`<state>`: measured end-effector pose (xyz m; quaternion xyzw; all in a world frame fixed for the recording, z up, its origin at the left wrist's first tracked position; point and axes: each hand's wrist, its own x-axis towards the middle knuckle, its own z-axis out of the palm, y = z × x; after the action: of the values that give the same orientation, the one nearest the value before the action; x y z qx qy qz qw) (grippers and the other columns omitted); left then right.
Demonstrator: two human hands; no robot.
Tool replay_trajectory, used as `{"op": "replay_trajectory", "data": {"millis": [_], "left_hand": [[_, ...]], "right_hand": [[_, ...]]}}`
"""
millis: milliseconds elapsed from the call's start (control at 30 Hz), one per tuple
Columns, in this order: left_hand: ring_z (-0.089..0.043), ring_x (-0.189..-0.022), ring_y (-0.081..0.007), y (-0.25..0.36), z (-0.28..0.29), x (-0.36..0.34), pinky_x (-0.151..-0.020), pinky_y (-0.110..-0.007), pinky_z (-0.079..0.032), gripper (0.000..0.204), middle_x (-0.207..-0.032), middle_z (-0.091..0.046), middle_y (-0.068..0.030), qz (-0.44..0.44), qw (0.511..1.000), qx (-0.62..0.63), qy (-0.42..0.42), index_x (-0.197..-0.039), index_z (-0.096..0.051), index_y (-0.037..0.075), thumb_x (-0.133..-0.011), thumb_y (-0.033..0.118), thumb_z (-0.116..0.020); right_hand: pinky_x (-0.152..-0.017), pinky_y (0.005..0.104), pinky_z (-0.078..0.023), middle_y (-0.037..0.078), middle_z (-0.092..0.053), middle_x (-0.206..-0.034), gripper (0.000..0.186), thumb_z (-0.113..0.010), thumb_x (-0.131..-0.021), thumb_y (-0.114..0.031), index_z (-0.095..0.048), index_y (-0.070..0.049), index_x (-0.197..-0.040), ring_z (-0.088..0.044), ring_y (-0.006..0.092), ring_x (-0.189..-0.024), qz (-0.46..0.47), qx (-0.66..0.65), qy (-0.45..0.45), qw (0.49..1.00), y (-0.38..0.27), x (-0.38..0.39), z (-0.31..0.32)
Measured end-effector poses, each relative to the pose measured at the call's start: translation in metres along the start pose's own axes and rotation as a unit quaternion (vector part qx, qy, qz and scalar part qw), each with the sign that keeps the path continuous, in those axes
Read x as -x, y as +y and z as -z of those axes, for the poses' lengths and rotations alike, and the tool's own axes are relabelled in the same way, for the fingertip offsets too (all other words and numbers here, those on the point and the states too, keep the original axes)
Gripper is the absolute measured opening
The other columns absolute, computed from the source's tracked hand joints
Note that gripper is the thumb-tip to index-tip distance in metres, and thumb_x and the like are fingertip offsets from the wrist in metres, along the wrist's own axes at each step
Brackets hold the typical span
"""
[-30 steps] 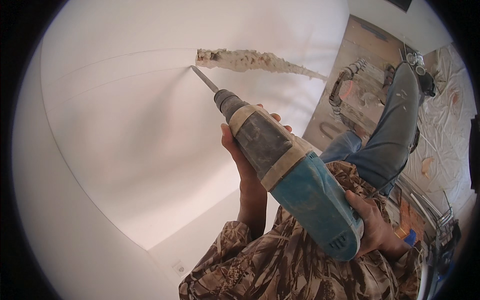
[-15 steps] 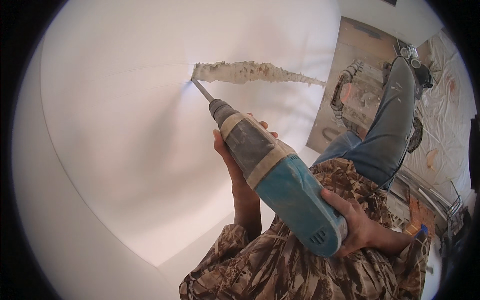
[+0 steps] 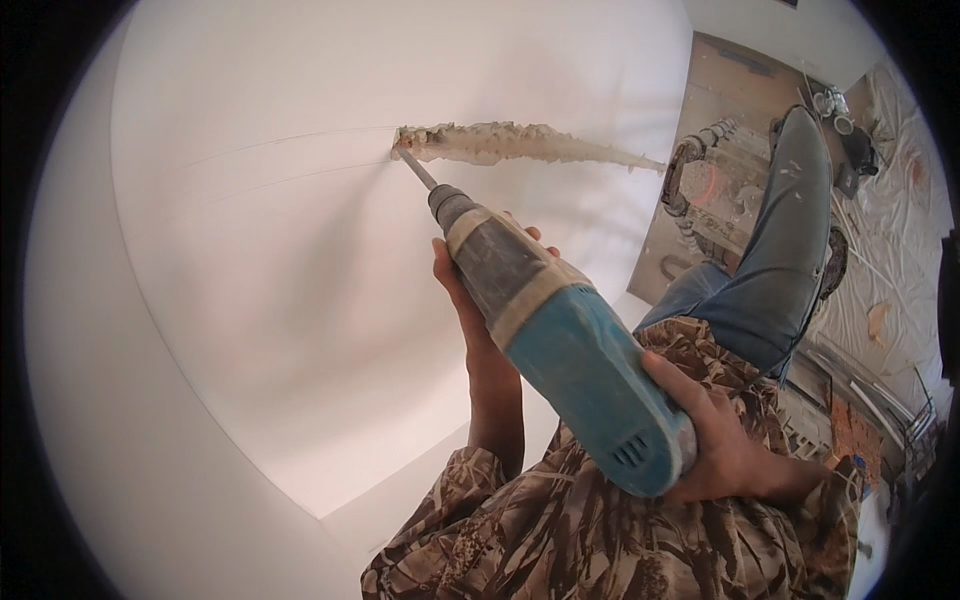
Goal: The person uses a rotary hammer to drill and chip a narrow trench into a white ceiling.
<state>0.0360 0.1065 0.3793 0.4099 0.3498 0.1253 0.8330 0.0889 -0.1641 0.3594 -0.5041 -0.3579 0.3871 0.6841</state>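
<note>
Both hands grip a blue rotary hammer [image 3: 560, 350]: the left hand [image 3: 470, 290] wraps its grey front barrel, the right hand [image 3: 715, 435] closes on the rear handle. Its chisel bit [image 3: 415, 168] meets the left end of a rough chased groove [image 3: 520, 143] in the white wall [image 3: 260, 250]. Right of the groove stands a jeans-clad leg [image 3: 785, 240].
</note>
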Motion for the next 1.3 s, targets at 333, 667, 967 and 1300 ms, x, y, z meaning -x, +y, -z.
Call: {"op": "replay_trajectory", "data": {"millis": [333, 667, 967, 1300], "left_hand": [[-0.068, -0.102, -0.0362, 0.007, -0.003, 0.008, -0.085, -0.052, -0.06, 0.082, -0.112, -0.064, -0.0151, 0.013, 0.999, 0.034, 0.013, -0.131, -0.053, 0.011, -0.091, 0.082, -0.04], [-0.067, -0.102, -0.031, 0.01, -0.009, -0.011, -0.084, -0.048, -0.06, 0.076, -0.111, -0.063, -0.0141, -0.002, 0.999, 0.045, 0.001, -0.128, -0.055, 0.01, -0.095, 0.077, -0.038], [-0.066, -0.101, -0.0287, -0.008, 0.008, -0.006, -0.083, -0.045, -0.062, 0.075, -0.111, -0.06, -0.0131, -0.005, 0.999, -0.034, 0.004, -0.128, -0.052, 0.009, -0.096, 0.076, -0.039], [-0.069, -0.1, -0.0318, 0.007, -0.022, 0.007, -0.084, -0.046, -0.061, 0.078, -0.111, -0.063, -0.0143, -0.031, 0.999, 0.001, 0.033, -0.129, -0.053, 0.01, -0.094, 0.078, -0.039]], "right_hand": [[-0.083, 0.045, -0.056, 0.023, -0.065, -0.114, 0.119, -0.091, -0.064, -0.019, -0.023, -0.009, -0.161, -0.069, 0.0392, -0.097, 0.035, -0.021, -0.005, 0.999, -0.001, 0.01, 0.003], [-0.092, 0.0406, -0.055, 0.025, -0.066, -0.12, 0.115, -0.088, -0.062, -0.014, -0.027, -0.007, -0.159, -0.069, 0.041, -0.106, -0.003, -0.043, -0.006, 0.999, -0.011, -0.019, 0.008], [-0.096, 0.0407, -0.053, 0.028, -0.062, -0.129, 0.117, -0.093, -0.061, -0.017, -0.028, -0.003, -0.158, -0.068, 0.0386, -0.114, 0.03, -0.029, 0.038, 0.998, 0.005, 0.005, 0.012], [-0.091, 0.0432, -0.055, 0.028, -0.062, -0.126, 0.115, -0.092, -0.064, -0.023, -0.028, -0.004, -0.158, -0.068, 0.0405, -0.111, 0.046, -0.05, 0.006, 0.998, 0.003, 0.005, 0.008]]}}
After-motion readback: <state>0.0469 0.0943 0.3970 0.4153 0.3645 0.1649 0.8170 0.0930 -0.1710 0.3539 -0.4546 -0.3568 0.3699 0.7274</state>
